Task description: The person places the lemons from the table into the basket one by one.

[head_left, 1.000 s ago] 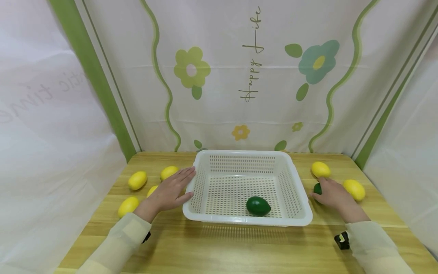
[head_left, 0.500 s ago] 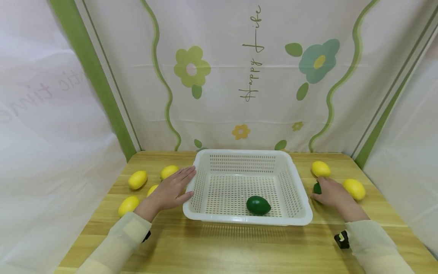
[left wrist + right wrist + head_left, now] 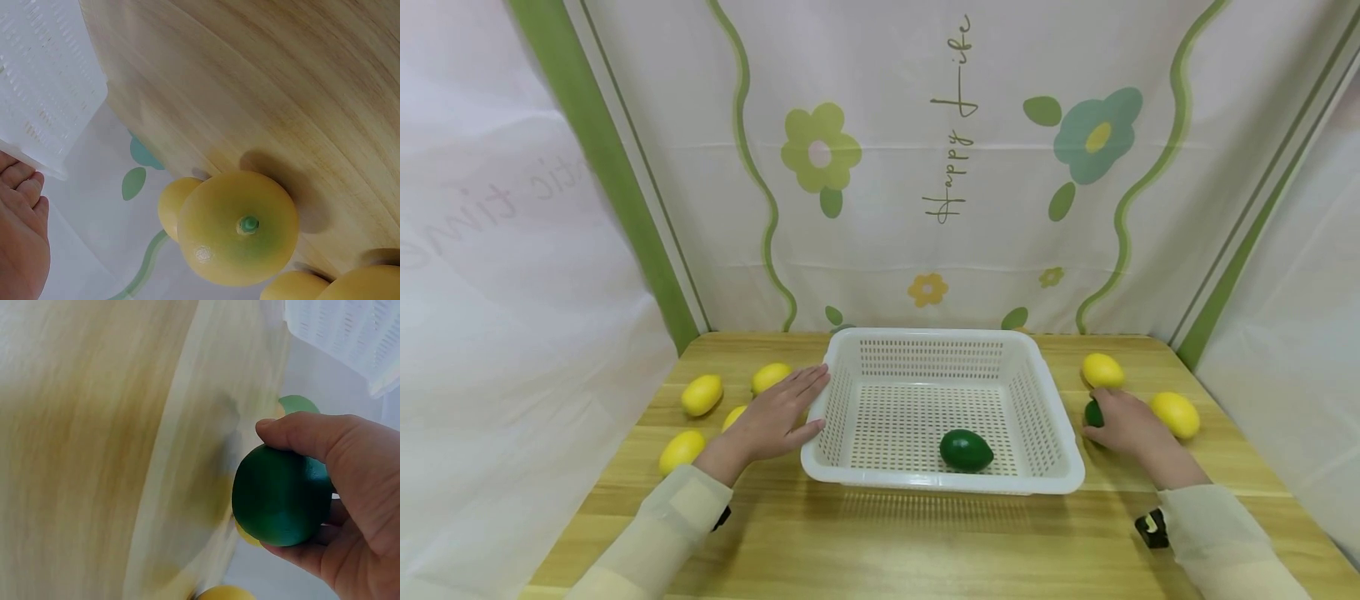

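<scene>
A white perforated plastic basket stands in the middle of the wooden table. My left hand rests on its left rim, the fingers extended. Inside the basket, near the front wall, lies a dark green oval fruit with a pointed end. To the right of the basket, my right hand grips another dark green fruit between thumb and fingers. From above the hand covers most of this fruit; the right wrist view shows its rounded side.
Beside my left hand lie several yellow lemons, one partly hidden by it. Two more lemons are close to my right hand, one behind it and one to its right. A printed curtain hangs behind the wooden table.
Almost nothing differs. My right hand stays at the green fruit, which shows slightly less past the fingers; my left hand has not moved from the basket rim.
</scene>
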Tool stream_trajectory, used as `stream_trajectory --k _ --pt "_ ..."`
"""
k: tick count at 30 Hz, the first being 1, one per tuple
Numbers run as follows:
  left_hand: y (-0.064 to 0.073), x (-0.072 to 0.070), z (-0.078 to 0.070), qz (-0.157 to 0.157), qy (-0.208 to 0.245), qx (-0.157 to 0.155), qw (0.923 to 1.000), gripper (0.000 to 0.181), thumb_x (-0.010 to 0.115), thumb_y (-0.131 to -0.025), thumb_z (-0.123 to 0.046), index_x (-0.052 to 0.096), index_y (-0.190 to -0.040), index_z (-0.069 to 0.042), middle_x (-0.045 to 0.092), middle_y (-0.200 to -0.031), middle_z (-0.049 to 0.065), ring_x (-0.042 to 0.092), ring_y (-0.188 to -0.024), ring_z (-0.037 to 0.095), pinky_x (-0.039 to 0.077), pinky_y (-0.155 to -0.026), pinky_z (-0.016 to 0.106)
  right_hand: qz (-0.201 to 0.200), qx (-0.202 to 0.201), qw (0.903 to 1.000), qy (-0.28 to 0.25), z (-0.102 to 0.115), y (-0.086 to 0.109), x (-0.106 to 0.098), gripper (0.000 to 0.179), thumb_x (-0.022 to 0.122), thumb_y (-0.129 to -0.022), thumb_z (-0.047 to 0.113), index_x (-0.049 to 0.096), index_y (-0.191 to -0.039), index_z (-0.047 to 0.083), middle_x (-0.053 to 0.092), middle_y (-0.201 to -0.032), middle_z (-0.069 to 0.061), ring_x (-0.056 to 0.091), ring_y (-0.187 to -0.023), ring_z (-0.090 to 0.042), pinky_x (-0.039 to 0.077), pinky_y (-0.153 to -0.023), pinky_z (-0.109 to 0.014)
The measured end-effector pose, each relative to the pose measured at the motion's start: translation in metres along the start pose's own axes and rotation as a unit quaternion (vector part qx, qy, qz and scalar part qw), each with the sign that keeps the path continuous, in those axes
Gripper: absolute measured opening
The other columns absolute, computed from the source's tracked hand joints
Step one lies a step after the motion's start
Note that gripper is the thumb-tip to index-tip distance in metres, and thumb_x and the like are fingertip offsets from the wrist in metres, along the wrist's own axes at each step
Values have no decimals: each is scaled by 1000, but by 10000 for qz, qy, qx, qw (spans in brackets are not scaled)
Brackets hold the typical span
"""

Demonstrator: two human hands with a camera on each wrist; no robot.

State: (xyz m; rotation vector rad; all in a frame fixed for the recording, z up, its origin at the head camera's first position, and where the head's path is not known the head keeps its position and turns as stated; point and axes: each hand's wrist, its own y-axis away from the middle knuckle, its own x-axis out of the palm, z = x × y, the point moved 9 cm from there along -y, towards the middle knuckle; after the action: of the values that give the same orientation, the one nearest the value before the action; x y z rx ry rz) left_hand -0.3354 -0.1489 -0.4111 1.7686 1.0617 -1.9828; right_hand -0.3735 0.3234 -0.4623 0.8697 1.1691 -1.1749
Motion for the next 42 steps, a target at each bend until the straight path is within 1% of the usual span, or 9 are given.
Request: stream_trajectory --k 8,11,13,16,19,23,27,33,42 --pt "0 0 0 -52 39 20 10000 66 51 -98 -36 35 -147 5 33 -153 19 30 -141 32 24 -115 46 -269 -268 9993 38 11 3 -10 64 76 -82 21 47 -128 -13 51 -121 -38 53 -104 -53 47 -82 -62" --pt "0 1 0 -43 42 24 10000 66 50 -98 -36 35 -147 5 33 -153 19 30 -141 32 24 -115 46 -521 -457 9976 87 16 4 -16 62 77 -82 19 48 -128 -12 50 -121 -37 54 -103 -52 48 -80 -62" --pt "0 1 0 -42 46 19 10000 66 50 -98 -37 35 -147 5 33 -153 19 30 -141 32 24 -115 46 -820 -666 9943 155 20 5 -21 61 78 -80 16 49 -127 -12 52 -120 -36 54 -103 -51 49 -80 -61" --pt "1 1 0 -65 42 20 10000 66 51 -98 -37 35 -147 5 33 -153 19 30 -141 32 24 -114 46 -1391 -1093 9837 327 26 9 -29 61 82 -75 10 52 -123 -12 54 -116 -33 55 -101 -48 50 -78 -59" --pt "1 1 0 -82 51 19 10000 66 51 -98 -36 35 -147 5 33 -152 19 31 -140 32 25 -114 46 -1954 -1542 9670 550 33 13 -37 62 85 -68 5 54 -119 -11 56 -110 -31 56 -96 -47 52 -74 -57" --pt "1 2 1 -70 76 -1 9999 66 51 -98 -36 35 -147 5 33 -153 19 30 -141 32 24 -114 46 -2379 -1938 9486 770 39 15 -42 63 86 -60 0 55 -114 -10 55 -105 -31 56 -88 -46 52 -69 -55" --pt "1 2 1 -61 85 -5 9999 66 51 -98 -36 35 -147 5 33 -153 19 30 -141 32 24 -114 46 -2499 -2105 9408 904 41 15 -45 65 87 -56 -2 54 -112 -9 55 -103 -32 55 -85 -46 50 -67 -55" --pt "1 1 0 -83 71 5 9999 66 51 -98 -37 35 -147 5 33 -153 19 30 -141 32 24 -114 46 -2591 -2218 9343 1033 42 16 -48 64 87 -55 -2 53 -110 -9 54 -103 -33 55 -88 -48 50 -69 -57" --pt "0 0 0 -117 61 32 9999 66 50 -98 -37 35 -147 5 33 -152 19 31 -140 32 24 -114 46 -2653 -2245 9312 1101 47 15 -57 65 87 -55 -2 53 -110 -10 53 -102 -33 55 -89 -50 49 -69 -58"
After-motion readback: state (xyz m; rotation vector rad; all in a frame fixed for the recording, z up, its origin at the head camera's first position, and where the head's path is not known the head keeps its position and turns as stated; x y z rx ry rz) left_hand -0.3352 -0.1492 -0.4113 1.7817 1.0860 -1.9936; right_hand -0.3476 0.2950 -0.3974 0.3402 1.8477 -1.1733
